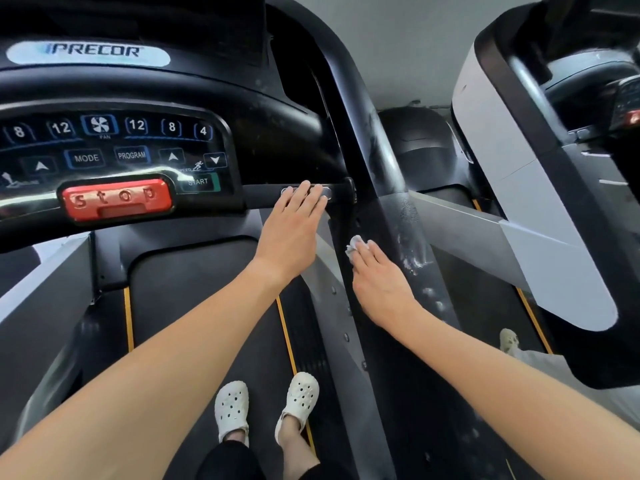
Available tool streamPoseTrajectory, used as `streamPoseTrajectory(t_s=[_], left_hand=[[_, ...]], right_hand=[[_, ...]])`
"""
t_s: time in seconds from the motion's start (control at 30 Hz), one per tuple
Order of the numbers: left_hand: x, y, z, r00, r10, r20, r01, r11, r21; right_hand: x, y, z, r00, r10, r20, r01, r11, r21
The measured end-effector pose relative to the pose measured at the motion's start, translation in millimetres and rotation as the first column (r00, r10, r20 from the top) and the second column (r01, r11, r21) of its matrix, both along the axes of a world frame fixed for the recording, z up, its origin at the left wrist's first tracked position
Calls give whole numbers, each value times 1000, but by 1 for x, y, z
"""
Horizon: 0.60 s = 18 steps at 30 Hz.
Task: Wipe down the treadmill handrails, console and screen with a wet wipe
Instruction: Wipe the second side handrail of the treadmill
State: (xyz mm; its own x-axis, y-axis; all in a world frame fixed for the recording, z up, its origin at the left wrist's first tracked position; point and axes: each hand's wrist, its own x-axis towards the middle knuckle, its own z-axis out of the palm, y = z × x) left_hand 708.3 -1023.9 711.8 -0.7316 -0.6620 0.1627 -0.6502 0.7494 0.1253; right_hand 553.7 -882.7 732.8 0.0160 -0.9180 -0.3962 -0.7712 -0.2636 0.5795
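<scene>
Left hand (pixel 292 230) rests flat, fingers extended, on the short black crossbar handgrip (pixel 304 194) beside the black button console (pixel 114 150). Right hand (pixel 381 285) presses a crumpled white wet wipe (pixel 354 247) against the black right handrail (pixel 398 220), fingers pinning it.

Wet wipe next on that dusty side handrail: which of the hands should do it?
Probably the right hand: it holds the wet wipe right beside the streaked side handrail. The left hand is bare, resting flat on the front crossbar.

Two hands (pixel 291 233), one wet wipe (pixel 355 245), two treadmills (pixel 391 202), one stop button (pixel 116 199), two white clogs (pixel 231 408)
</scene>
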Motion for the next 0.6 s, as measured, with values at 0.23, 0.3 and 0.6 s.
streamPoseTrajectory(t_s=[0.23,0.3,0.6], left_hand=[[-4,9,-6,999,39,-21,-39,999,-20],[-4,10,-6,998,47,-34,-47,999,-15],[-10,12,-2,993,95,-70,-92,995,42]], right_hand=[[-3,-31,17,996,-47,-80,33,986,-166],[4,-24,3,994,-50,-99,38,992,-122],[-6,-18,17,995,-14,-94,5,995,-97]])
